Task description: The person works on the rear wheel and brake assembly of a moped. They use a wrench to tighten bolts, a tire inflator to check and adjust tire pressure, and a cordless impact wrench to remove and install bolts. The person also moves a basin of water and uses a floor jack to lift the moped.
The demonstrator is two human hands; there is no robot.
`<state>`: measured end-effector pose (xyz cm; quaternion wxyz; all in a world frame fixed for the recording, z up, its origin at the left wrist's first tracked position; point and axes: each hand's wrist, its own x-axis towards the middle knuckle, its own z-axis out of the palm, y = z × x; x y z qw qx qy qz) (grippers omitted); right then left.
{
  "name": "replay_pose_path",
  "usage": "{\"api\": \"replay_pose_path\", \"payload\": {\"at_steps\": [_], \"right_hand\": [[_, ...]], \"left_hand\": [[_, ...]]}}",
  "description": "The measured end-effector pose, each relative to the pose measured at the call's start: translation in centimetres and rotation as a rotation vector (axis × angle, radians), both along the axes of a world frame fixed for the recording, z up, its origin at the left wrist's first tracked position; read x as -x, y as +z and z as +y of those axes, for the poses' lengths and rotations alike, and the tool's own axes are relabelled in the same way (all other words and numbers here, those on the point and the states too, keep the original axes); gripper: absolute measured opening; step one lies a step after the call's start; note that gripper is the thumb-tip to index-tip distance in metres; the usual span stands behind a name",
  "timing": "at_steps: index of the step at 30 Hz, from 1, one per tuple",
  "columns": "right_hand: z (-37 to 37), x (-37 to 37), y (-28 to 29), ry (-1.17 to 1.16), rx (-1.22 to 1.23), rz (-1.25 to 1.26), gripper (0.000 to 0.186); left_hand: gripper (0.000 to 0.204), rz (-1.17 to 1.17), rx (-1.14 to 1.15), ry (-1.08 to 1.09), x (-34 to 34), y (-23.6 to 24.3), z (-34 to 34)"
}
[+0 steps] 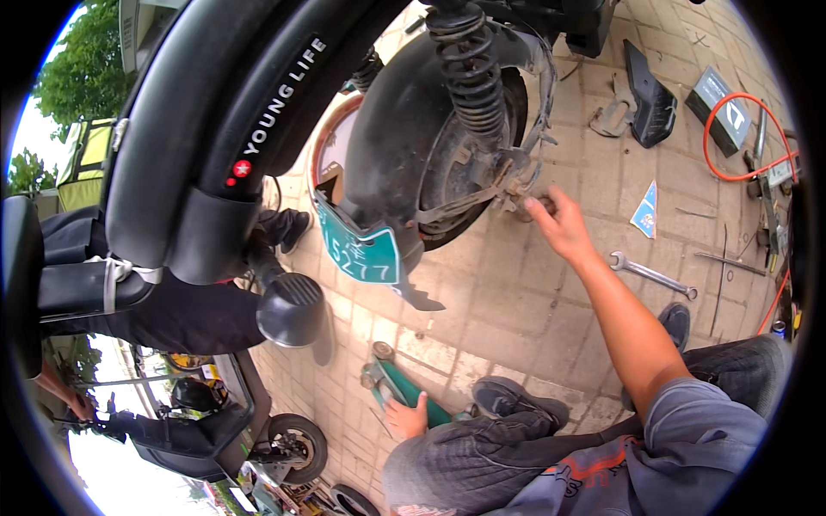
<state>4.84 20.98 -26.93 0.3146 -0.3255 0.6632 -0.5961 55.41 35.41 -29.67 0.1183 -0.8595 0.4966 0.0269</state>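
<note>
My right hand (564, 230) reaches to the hub of a scooter's rear wheel (460, 176). Its thumb and fingers close at the axle nut (519, 203), partly hiding it. Above the hub stands a black coil-spring shock absorber (469, 73); a rusty bracket and a dusty black mudguard (391, 129) surround the wheel. A bent green number plate (357, 248) hangs behind it. Low in the view, my left hand (407, 418) lies with fingers apart on a green trolley jack (404, 383) with small metal wheels. My knee partly covers that wrist.
On the paving right of my arm lie a combination wrench (654, 275), a black plastic cover (647, 99), a dark box (721, 110) and an orange hose (710, 150). Under the black scooter seat (181, 129), a person's dark-trousered leg (163, 314) shows. Another scooter (198, 421) stands lower left.
</note>
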Motion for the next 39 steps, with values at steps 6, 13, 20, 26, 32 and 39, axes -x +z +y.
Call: {"api": "replay_pose_path", "payload": {"at_steps": [6,13,20,26,32,39], "right_hand": [[10.9,5.3,-5.6,0.191,-0.951,0.611,0.037],[17.6,5.9,-7.6,0.064,-1.131,0.574,0.039],[17.2,6.7,-7.8,0.334,-1.034,0.738,0.025],[9.7,6.9,-5.8,0.199,-0.454,0.442,0.017],[1.2,-1.3,-5.3,-0.512,-0.253,-0.510,0.025],[2.3,-11.3,-1.9,-0.325,-0.176,-0.678,0.029]], "left_hand": [[0.118,0.158,-0.032,0.194,-3.4,1.5,-4.5],[0.113,0.163,0.068,0.132,-4.8,0.5,-3.6],[0.082,0.131,0.209,-0.052,-4.8,-1.2,-1.7],[0.054,0.133,0.327,-0.263,-2.9,-0.8,-1.5],[0.049,0.116,0.330,-0.200,-2.6,-0.3,-1.4],[0.048,0.128,0.338,-0.265,-2.3,0.0,-2.1]]}}
